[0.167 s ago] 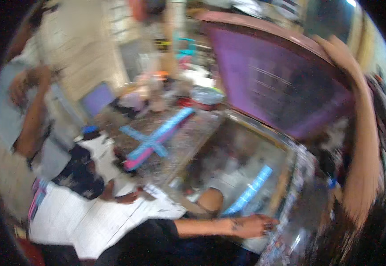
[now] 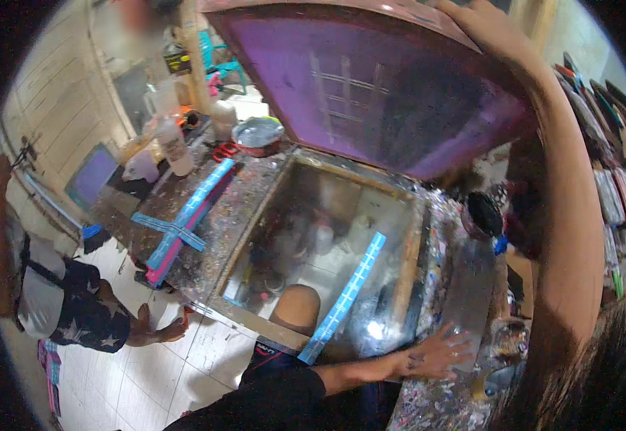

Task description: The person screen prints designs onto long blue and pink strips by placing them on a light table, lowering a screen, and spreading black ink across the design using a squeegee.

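Note:
My right hand (image 2: 481, 32) is raised at the upper right and grips the far edge of a large purple mesh screen frame (image 2: 370, 86), which is tilted up over a glass-topped table (image 2: 255, 215). My left hand (image 2: 435, 353) lies flat with spread fingers on the paint-spattered near right edge of the table, holding nothing. A blue ruled strip (image 2: 345, 298) lies on the glass just left of that hand. My knee shows through the glass below.
A blue and pink cross of strips (image 2: 176, 230) lies on the table's left side. A white bottle (image 2: 173, 147), a paint bowl (image 2: 257, 135) and a dark jar (image 2: 483, 214) stand around it. Another person (image 2: 61, 302) sits on the tiled floor at left.
The screen frame fills more of the top of the view and looks lifted higher. My left hand has shifted slightly right along the table edge.

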`<control>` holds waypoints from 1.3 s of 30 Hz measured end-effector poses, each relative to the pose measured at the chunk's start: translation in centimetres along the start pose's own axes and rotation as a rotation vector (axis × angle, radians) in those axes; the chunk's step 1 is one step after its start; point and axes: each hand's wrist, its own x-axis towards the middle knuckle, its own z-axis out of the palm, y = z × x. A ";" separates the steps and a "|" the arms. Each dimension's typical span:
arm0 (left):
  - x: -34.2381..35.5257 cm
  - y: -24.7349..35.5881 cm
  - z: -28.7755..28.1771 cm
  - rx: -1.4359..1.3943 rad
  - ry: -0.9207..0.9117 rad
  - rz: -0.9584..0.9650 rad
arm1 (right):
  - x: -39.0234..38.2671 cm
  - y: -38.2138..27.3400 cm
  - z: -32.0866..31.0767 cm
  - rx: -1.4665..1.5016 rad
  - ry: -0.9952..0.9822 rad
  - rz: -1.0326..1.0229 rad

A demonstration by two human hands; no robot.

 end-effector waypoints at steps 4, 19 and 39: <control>-4.3 -9.4 -10.5 0.239 -0.230 -0.024 | 1.2 -2.3 -5.1 0.064 0.040 0.244; -15.4 -16.9 -20.2 0.531 -0.150 -0.369 | 4.6 -2.3 -3.2 0.047 0.031 0.203; -14.5 -19.5 -23.3 0.549 -0.228 -0.387 | 4.7 -2.6 -4.4 0.069 0.039 0.226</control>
